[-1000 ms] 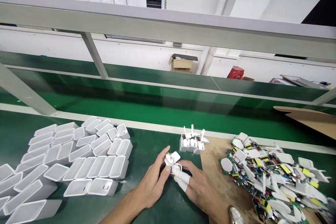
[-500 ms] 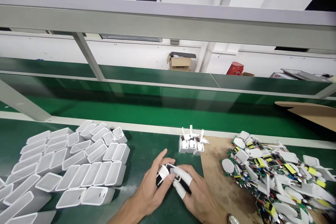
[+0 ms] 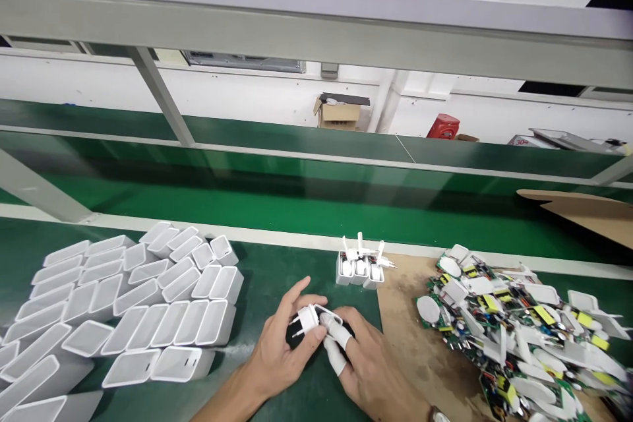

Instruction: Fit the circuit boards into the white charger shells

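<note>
My left hand is closed, thumb and fingers pinching a white plug piece whose two metal pins point left. White finger covers sit on fingers of my right hand. Those fingers are closed on a small white casing with an open rim, right against the plug piece; its inside is mostly hidden. A black object shows beneath both hands, its shape largely covered. Just beyond, a small group of white casings stands upright, with circuit parts and white plug pieces sticking out of their tops.
Many open white casings stand in rows on the green table at left. At right, a heap of circuit boards with white plates lies on a brown cardboard sheet. A grey frame beam crosses above the table.
Both hands have shifted slightly left with the pieces. The plug piece has turned so its pins now show, and the right fingers have moved closer in over the casing.
</note>
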Demonstrator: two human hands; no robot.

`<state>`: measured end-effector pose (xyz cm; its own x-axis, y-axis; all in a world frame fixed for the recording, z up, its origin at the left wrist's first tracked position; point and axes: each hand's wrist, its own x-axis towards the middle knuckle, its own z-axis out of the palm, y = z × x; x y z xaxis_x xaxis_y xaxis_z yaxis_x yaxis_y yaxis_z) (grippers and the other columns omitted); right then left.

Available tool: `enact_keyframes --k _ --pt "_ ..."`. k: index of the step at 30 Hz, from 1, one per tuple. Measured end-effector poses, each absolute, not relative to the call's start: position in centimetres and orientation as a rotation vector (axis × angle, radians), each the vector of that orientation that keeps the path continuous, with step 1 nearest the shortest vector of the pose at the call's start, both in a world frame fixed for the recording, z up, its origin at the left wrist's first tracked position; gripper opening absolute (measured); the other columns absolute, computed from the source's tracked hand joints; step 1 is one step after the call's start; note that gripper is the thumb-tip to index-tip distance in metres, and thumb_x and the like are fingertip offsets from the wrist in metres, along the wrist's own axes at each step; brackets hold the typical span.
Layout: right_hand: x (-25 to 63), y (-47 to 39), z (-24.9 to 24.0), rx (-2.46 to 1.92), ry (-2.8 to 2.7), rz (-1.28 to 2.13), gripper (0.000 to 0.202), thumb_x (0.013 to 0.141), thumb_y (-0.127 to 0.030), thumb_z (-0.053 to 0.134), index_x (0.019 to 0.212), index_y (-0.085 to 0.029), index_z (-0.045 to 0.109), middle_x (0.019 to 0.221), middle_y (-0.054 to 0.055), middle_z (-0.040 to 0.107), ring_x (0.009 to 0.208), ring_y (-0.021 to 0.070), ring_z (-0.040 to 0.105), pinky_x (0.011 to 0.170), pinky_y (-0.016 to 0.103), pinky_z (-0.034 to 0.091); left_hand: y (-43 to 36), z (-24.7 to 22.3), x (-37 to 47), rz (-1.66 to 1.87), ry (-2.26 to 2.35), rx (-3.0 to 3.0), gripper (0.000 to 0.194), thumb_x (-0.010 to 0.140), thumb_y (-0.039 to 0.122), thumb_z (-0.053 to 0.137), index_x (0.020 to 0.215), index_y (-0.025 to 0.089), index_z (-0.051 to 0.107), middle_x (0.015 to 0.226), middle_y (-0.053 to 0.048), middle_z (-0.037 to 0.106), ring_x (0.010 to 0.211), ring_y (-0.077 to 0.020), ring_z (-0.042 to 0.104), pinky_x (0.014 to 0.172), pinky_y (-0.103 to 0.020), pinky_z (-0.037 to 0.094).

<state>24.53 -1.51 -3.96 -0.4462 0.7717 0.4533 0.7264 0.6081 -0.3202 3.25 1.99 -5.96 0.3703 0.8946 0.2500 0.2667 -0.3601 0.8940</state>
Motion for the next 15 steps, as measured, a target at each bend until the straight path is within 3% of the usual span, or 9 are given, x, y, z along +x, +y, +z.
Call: enact_keyframes --k 7,11,13,15 --pt "24.7 -1.5 -4.7 -1.199 -2.193 0.245 0.041 0.102 -0.011 0.045 0.141 -0.022 0.053 0.118 0.012 0.070 0.091 0.0255 0.075 0.080 0.039 0.068 2.2 -6.1 3.1 0.960 1.017 1.821 0.068 0.104 0.034 0.063 0.161 0.035 0.025 0.135 -0.008 0.073 0.118 -0.0233 0.075 0.101 -0.039 0.061" --pt "24.8 -1.5 -5.8 -1.154 -2.096 0.423 0.047 0.102 -0.012 0.048 0.147 -0.026 0.053 0.133 0.012 0.066 0.115 0.0257 0.072 0.097 0.040 0.064 2.4 -6.3 2.9 0.928 1.024 1.798 0.068 0.105 0.038 0.062 0.161 0.035 0.024 0.133 -0.009 0.073 0.116 -0.0244 0.075 0.103 -0.043 0.060" --pt "24.8 -1.3 -6.4 -1.109 -1.977 0.616 0.044 0.103 -0.016 0.050 0.144 -0.028 0.059 0.137 0.012 0.064 0.122 0.0258 0.068 0.105 0.043 0.059 2.3 -6.5 3.0 0.954 0.986 1.811 0.087 0.097 0.045 0.074 0.163 0.035 0.019 0.139 -0.012 0.069 0.121 -0.0285 0.072 0.106 -0.048 0.058" --pt "24.6 -1.1 -6.8 -1.063 -1.668 0.943 0.034 0.104 -0.027 0.057 0.136 -0.027 0.066 0.133 0.012 0.068 0.117 0.0262 0.070 0.103 0.044 0.060 2.0 -6.6 3.3 1.040 0.942 1.872 0.117 0.079 0.049 0.091 0.166 0.034 0.015 0.150 -0.017 0.058 0.130 -0.0356 0.066 0.109 -0.055 0.055"
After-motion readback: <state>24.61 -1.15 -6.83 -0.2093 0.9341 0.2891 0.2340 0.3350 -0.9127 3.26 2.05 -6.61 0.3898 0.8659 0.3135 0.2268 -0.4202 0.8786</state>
